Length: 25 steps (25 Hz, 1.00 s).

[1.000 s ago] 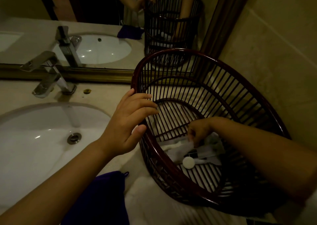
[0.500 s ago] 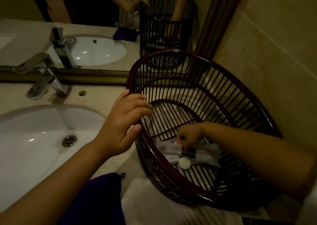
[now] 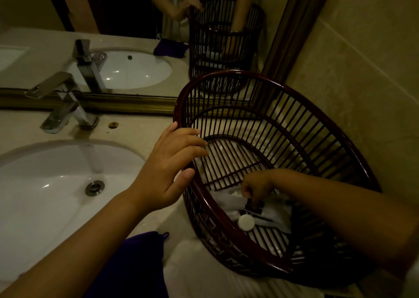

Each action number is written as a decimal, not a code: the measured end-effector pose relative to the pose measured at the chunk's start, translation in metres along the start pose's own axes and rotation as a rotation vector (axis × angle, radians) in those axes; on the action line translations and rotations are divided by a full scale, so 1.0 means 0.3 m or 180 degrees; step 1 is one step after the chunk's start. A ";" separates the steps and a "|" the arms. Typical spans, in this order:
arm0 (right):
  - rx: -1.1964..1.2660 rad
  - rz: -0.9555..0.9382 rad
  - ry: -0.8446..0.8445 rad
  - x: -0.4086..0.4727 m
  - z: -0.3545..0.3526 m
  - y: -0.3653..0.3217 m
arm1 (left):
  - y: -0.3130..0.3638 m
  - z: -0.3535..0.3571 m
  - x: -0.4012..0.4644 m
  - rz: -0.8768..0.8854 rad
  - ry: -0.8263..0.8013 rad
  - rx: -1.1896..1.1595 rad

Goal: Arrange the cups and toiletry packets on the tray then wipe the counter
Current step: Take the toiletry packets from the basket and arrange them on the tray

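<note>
Count: I see one dark slatted basket (image 3: 335, 143) at 3 o'clock, a few white toiletry packets (image 3: 269, 209) overlapping inside it, one round white disc (image 3: 246, 222), one purple cloth (image 3: 133, 266) at 6 o'clock, one sink (image 3: 45, 184) at 9 o'clock, one faucet (image 3: 65, 107) at 10 o'clock.

Left hand: my left hand (image 3: 167, 168) rests its fingers, loosely spread and gently curved, over the basket's near-left rim; the thumb sits just outside the rim.

Right hand: my right hand (image 3: 256, 184) reaches down inside the basket, fingertips pinching a packet with a dark label.

Packets: they lie on the basket floor toward 5 o'clock, the disc touching their near edge.

Hard to make out: the exact packet count is unclear, since they overlap in dim light. My right forearm covers part of the basket's right wall. The cloth is cut off by the bottom edge.

Surface and room: a pale stone counter (image 3: 136, 134), dimly lit; a framed mirror (image 3: 127, 25) at 12 o'clock doubles basket, sink and faucet; beige tiled wall (image 3: 362, 59) at 2 o'clock.
</note>
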State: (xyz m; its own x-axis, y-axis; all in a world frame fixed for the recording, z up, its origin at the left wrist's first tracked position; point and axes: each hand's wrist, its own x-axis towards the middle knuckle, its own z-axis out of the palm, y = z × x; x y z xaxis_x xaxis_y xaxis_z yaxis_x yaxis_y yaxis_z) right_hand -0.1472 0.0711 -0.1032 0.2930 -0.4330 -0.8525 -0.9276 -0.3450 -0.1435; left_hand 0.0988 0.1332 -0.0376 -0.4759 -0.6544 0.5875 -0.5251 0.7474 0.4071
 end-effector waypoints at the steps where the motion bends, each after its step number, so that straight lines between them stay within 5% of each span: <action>1: 0.0063 -0.0026 0.0061 -0.018 -0.027 -0.003 | 0.000 0.000 0.000 -0.0004 -0.0006 -0.0021; 7: 0.0790 -0.0288 0.1559 -0.258 -0.241 0.002 | 0.041 -0.032 0.018 -0.0358 -0.0058 -0.0318; 11: 0.2995 -0.1148 0.2491 -0.406 -0.256 -0.054 | 0.117 -0.073 0.103 -0.1737 0.0910 -0.1147; 14: 0.4120 -0.1746 0.2794 -0.445 -0.230 -0.143 | 0.136 -0.115 0.175 -0.2444 0.0573 -0.2043; 18: 0.4264 -0.1844 0.2901 -0.463 -0.203 -0.250 | 0.154 -0.132 0.209 -0.2297 0.0165 -0.2418; 25: 0.3754 -0.1968 0.3216 -0.497 -0.190 -0.289 | 0.154 -0.121 0.193 -0.2221 0.0530 -0.2507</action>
State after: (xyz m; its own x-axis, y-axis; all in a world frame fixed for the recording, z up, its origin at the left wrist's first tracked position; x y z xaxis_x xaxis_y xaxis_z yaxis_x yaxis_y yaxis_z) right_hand -0.0972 0.1180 0.0650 0.2432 -0.9686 0.0507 -0.1403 -0.0869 -0.9863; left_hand 0.0725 0.1338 0.0406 -0.1122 -0.9872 0.1135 -0.0117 0.1155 0.9932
